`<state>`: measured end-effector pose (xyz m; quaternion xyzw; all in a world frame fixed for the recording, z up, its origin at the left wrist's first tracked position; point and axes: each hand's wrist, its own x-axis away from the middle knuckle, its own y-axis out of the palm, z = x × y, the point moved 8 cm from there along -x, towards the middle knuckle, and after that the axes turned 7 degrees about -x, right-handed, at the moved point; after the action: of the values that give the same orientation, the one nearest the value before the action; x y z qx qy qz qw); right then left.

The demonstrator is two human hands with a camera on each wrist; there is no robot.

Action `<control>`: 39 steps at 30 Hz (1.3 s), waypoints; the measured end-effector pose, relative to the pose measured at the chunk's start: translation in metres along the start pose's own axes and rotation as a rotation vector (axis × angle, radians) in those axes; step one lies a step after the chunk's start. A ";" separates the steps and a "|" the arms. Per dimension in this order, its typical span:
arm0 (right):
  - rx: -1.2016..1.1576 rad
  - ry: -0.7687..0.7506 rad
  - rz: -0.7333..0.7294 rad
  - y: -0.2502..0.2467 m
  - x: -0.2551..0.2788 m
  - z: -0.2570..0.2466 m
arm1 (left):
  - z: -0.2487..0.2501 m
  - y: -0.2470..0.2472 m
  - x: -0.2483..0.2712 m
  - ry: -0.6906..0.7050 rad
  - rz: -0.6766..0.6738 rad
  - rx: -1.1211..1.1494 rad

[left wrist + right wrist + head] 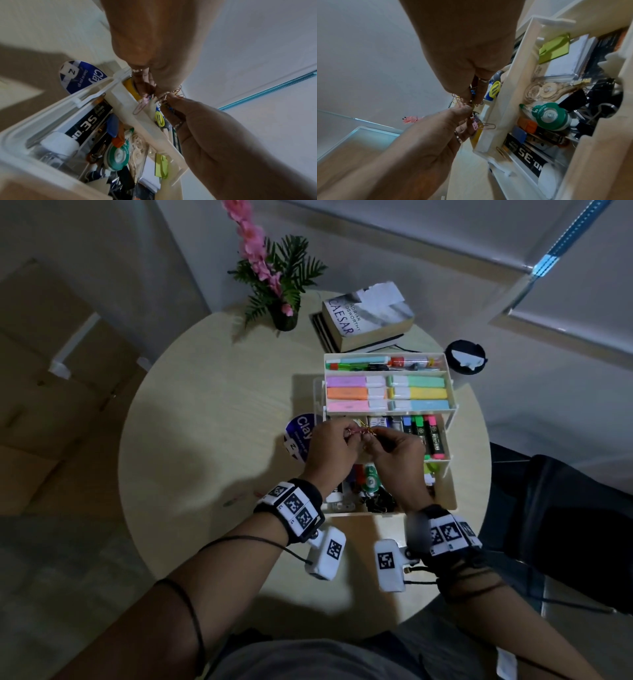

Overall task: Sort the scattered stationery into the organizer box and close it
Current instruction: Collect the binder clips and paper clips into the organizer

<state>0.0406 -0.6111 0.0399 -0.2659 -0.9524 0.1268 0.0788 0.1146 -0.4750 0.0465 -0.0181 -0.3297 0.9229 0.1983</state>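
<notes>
The white organizer box [449,474] stands open on the round table, its trays stepped back. Its upper trays hold pens and pastel highlighters [387,393]. The bottom holds a staples box [89,124], green correction tape [117,157] and binder clips. My left hand [349,433] and right hand [371,436] meet above the middle tray. Both pinch one tangled bunch of coloured paper clips [360,431] by the fingertips. From the bunch [164,97] one clip [139,108] dangles against the tray wall. In the right wrist view the bunch [471,102] hangs beside the tray's corner.
A blue round tin marked Clay [301,436] lies left of the box. A stack of books [370,316] and a potted plant with pink flowers [277,285] stand at the back. A black round object [465,357] sits at the right edge. Small items [239,498] lie left of my wrist.
</notes>
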 end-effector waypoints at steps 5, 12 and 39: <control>0.028 0.004 -0.005 -0.002 -0.005 0.007 | 0.004 -0.004 -0.001 -0.044 0.028 0.005; 0.051 0.041 -0.031 0.000 -0.007 0.011 | 0.002 -0.007 0.001 -0.027 -0.031 0.021; 0.633 -0.286 -0.305 0.025 0.038 -0.001 | -0.041 -0.058 0.045 0.109 -0.087 0.078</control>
<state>0.0208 -0.5699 0.0367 -0.0634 -0.8960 0.4376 0.0414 0.1002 -0.3925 0.0542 -0.0461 -0.2828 0.9231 0.2564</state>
